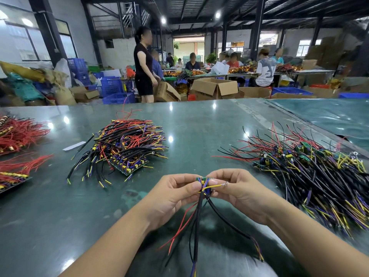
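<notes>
Both hands together at near centre over bench (pixel 199 124): left hand (pixel 175 193) & right hand (pixel 239 194) each pinch an end of small green PCB (pixel 203 179), its black/red leads (pixel 197 226) hanging toward near edge. Likely risks: yellow ring-terminal lead (pixel 216 185) lies across right fingers, so twisting the PCB could snag it or tear its solder joint. Loose leads may tangle w/ right pile (pixel 319 176).
</notes>
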Action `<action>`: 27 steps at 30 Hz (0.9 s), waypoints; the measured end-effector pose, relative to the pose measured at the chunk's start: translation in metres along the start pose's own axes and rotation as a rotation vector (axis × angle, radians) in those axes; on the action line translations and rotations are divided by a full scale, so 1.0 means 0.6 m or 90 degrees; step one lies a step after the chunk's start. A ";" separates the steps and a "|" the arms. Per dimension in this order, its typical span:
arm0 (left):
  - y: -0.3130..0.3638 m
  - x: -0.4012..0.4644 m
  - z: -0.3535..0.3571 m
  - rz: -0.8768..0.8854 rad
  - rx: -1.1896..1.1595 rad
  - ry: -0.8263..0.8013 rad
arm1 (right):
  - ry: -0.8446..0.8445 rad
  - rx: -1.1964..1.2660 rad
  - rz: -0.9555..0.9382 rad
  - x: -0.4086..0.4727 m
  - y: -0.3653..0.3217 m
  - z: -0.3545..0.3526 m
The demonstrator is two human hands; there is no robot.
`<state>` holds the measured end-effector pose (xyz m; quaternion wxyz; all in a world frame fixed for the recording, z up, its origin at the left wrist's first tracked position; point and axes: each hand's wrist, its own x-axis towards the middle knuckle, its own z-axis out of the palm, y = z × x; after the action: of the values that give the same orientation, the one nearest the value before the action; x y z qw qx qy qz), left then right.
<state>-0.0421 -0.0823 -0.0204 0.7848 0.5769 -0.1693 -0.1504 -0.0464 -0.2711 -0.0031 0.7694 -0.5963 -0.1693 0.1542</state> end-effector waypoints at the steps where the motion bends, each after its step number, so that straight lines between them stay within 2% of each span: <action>1: 0.000 0.000 -0.001 0.001 -0.002 -0.007 | 0.004 0.000 0.002 0.000 0.001 -0.001; 8: 0.004 0.002 -0.001 0.014 -0.053 -0.061 | 0.026 0.060 0.009 0.006 0.003 0.001; 10: 0.005 0.005 0.002 0.024 -0.048 -0.012 | 0.061 0.077 0.011 0.010 0.005 0.004; 15: 0.011 0.022 -0.018 0.106 -0.075 0.291 | 0.202 0.052 -0.025 0.016 0.010 -0.001; 19: 0.019 0.029 -0.057 0.222 0.040 0.598 | 0.327 0.014 -0.132 0.020 0.006 -0.005; 22: 0.026 0.026 -0.095 0.212 0.102 0.722 | 0.356 0.074 -0.154 0.018 0.001 -0.008; 23: 0.025 0.028 -0.105 0.153 0.163 0.752 | 0.356 0.103 -0.143 0.017 0.000 -0.008; 25: 0.025 0.024 -0.106 0.003 0.384 0.797 | 0.364 0.152 -0.118 0.017 -0.001 -0.008; 26: 0.026 0.022 -0.096 -0.007 0.500 0.813 | 0.369 0.170 -0.109 0.018 -0.002 -0.008; 27: 0.027 0.020 -0.084 0.037 0.591 0.810 | 0.371 0.185 -0.099 0.018 -0.002 -0.009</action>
<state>-0.0086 -0.0395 -0.0177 0.4136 0.8160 0.2521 0.3156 -0.0345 -0.2716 -0.0022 0.8718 -0.4848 0.0367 -0.0599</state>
